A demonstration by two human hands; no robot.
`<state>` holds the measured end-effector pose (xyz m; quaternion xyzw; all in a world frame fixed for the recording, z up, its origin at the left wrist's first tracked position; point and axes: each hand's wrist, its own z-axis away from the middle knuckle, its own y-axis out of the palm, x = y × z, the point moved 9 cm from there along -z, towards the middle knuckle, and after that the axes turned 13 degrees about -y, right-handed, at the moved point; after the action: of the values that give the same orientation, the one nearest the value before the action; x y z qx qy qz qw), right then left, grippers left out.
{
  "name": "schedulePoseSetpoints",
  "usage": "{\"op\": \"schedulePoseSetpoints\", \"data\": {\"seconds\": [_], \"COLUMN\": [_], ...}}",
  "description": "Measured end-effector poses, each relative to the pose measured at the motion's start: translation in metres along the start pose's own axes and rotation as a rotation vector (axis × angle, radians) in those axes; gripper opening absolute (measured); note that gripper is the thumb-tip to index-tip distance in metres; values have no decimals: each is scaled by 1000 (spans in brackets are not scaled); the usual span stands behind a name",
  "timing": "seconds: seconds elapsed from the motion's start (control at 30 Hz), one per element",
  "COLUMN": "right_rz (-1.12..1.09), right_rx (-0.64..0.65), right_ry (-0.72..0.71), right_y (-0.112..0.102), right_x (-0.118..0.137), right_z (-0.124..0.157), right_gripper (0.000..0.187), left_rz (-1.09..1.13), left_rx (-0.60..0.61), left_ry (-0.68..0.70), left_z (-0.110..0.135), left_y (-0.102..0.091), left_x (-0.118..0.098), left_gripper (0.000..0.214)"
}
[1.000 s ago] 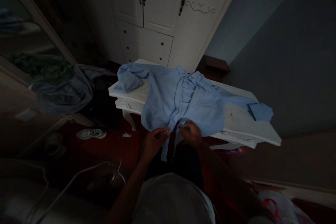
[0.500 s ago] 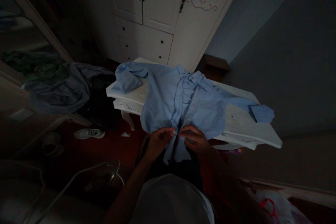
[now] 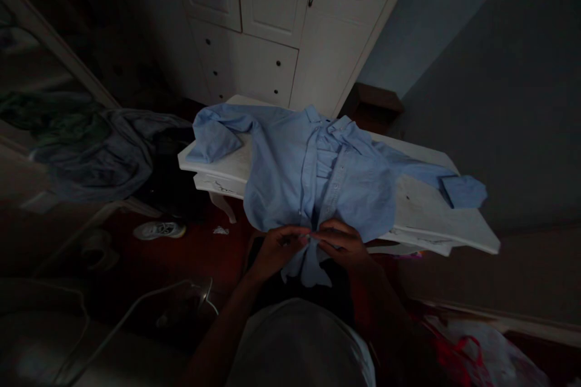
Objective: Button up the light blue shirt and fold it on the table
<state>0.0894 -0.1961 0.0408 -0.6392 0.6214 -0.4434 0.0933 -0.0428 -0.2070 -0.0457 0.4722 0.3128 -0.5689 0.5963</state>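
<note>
A light blue button-up shirt [image 3: 281,157] lies spread over a narrow white table [image 3: 422,205], its front parted and its sleeves stretched to either side. Its lower front hangs over the near table edge. My left hand [image 3: 279,248] pinches one front edge of the shirt near the hem. Against it, my right hand [image 3: 342,243] grips the other front edge, so the fingertips of both hands meet. Whatever small part sits between the fingertips is too dark to make out.
Behind the table stands a white wardrobe [image 3: 267,6]. Grey and green clothes [image 3: 104,151] are heaped at the left. On the red floor lie a shoe [image 3: 158,230] and, at the lower right, a plastic bag [image 3: 494,351]. A white cable [image 3: 131,308] curves at the lower left.
My hands have come together, bringing the two front edges of the shirt to touch where a gap showed before. The view has shifted slightly.
</note>
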Motion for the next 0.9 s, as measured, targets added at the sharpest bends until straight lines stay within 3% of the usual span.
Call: {"op": "schedulePoseSetpoints", "data": {"seconds": [0.3, 0.6, 0.73, 0.9], "right_rz": [-4, 109, 136, 127], "right_rx": [-106, -16, -71, -105], "right_ry": [51, 52, 22, 104], "right_y": [9, 23, 20, 16], "right_x": [-4, -9, -7, -13], "right_z": [5, 4, 6, 9], "right_gripper": [28, 37, 35, 34], "left_rz": [109, 74, -47, -326], "left_rx": [57, 84, 120, -24], "left_ry": [-86, -35, 15, 191], "left_z": [1, -6, -7, 2], "left_y": [4, 4, 9, 7], "left_x": [-2, -5, -10, -31], "left_gripper": [45, 41, 34, 28]}}
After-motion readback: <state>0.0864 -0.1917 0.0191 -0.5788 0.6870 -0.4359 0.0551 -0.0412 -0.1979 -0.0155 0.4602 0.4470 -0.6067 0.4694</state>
